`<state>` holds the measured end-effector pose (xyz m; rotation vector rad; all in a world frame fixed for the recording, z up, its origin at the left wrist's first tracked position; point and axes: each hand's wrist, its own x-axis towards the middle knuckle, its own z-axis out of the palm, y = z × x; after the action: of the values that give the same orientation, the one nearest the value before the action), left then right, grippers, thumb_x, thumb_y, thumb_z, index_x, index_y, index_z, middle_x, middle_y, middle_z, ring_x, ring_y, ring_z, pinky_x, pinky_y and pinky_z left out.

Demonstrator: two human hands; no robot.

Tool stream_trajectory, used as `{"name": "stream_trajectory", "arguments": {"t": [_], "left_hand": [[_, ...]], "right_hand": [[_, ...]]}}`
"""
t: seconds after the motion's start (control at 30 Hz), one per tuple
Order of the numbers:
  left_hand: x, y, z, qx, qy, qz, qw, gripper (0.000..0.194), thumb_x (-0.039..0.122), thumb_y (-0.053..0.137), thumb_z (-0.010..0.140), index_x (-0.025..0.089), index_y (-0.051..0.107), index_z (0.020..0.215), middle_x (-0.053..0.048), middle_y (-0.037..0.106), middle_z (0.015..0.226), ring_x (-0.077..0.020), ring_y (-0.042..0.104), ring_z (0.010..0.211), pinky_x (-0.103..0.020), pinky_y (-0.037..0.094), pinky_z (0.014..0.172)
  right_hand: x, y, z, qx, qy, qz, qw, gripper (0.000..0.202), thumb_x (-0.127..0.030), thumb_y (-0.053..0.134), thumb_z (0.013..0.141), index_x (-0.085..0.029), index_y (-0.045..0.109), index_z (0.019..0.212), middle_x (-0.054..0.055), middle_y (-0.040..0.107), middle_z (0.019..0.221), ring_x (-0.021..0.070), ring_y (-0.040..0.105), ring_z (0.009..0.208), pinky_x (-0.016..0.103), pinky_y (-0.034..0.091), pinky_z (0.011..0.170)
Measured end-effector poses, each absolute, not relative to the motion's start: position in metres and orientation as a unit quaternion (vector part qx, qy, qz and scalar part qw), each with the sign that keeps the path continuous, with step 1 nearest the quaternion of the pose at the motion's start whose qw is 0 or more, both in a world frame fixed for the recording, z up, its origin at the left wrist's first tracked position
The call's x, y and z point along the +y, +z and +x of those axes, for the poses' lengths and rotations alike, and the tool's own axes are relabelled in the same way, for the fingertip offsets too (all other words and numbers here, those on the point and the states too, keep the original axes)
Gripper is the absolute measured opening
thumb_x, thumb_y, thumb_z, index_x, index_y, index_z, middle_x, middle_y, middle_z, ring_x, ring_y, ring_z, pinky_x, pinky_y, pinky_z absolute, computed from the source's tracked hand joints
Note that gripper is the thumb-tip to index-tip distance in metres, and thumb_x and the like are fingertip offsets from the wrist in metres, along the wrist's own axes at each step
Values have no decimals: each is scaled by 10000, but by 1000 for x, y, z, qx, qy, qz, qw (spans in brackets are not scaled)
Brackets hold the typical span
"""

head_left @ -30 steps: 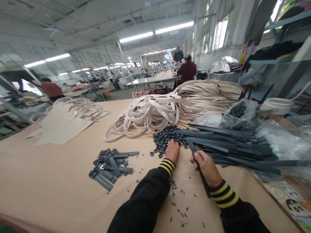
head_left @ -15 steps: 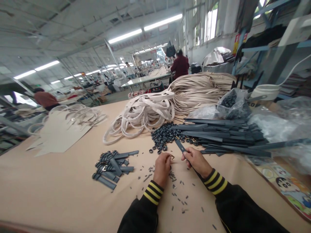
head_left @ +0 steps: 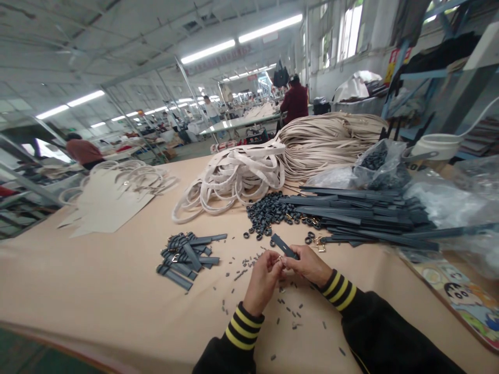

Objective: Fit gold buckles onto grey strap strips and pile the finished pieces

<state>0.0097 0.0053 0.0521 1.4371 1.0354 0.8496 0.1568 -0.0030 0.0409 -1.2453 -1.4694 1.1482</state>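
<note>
A dark strap (head_left: 284, 246) with a small slot is pinched in my right hand (head_left: 310, 264), its free end pointing up and left. My left hand (head_left: 263, 278) is closed on a small metal buckle (head_left: 279, 259), right beside the strap; the fingers of both hands meet there and partly hide the buckle. Beyond them lies a pile of dark loops (head_left: 267, 212). To the left rests a heap of short dark straps with buckles (head_left: 189, 257). Small dark bits (head_left: 288, 309) are scattered under and around my hands.
Long dark strips (head_left: 362, 213) lie at the right, near plastic bags (head_left: 440, 200) and a white bucket (head_left: 436, 148). Behind are white looped bands (head_left: 237, 176) and a beige cord bundle (head_left: 331, 143). Pale sheets (head_left: 113, 202) lie at the left. A person in dark red (head_left: 295, 101) stands farther back.
My hands have come together, bringing the buckle and the strap side by side. The strap has moved left and down. The camera view has shifted slightly, and loose buckles now show near the strips.
</note>
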Motion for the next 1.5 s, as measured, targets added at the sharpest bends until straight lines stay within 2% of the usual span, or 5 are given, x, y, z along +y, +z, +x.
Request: {"name": "stream_trajectory", "arguments": {"t": [0.1,0.27,0.57,1.0,1.5], "left_hand": [[5,54,3,434,347,673,487,159,308,569,730,150,557,740,-8,548,695,-109,511,643,-210,421,601],[7,56,-7,431,306,559,639,261,373,598,697,124,556,760,-1,543,637,-89,499,533,-209,434,517],[5,57,-8,433,345,500,666,266,357,628,683,114,553,761,-17,597,653,-92,560,563,-200,451,546],[2,73,-13,463,376,519,612,234,308,645,674,102,592,772,-4,579,656,-73,528,563,-200,484,570],[9,73,-30,426,446,346,706,189,179,690,654,88,594,790,8,543,644,-28,517,528,-98,475,489]], "right_hand": [[-4,42,158,-601,468,-497,415,184,-288,544,731,-141,517,624,-53,438,516,75,382,455,183,296,433],[-5,42,159,-619,478,-468,412,206,-337,559,738,-137,554,692,-53,456,537,88,413,497,189,320,474],[-7,37,152,-591,568,-402,407,263,-385,563,737,-123,580,723,-16,568,599,83,456,484,175,344,458],[-6,34,149,-542,566,-474,400,93,-213,338,827,-168,417,845,-36,566,623,33,369,330,133,269,316],[-11,47,158,-564,651,-350,368,206,-357,492,792,-164,491,863,-33,578,635,18,356,318,129,249,299]]}}
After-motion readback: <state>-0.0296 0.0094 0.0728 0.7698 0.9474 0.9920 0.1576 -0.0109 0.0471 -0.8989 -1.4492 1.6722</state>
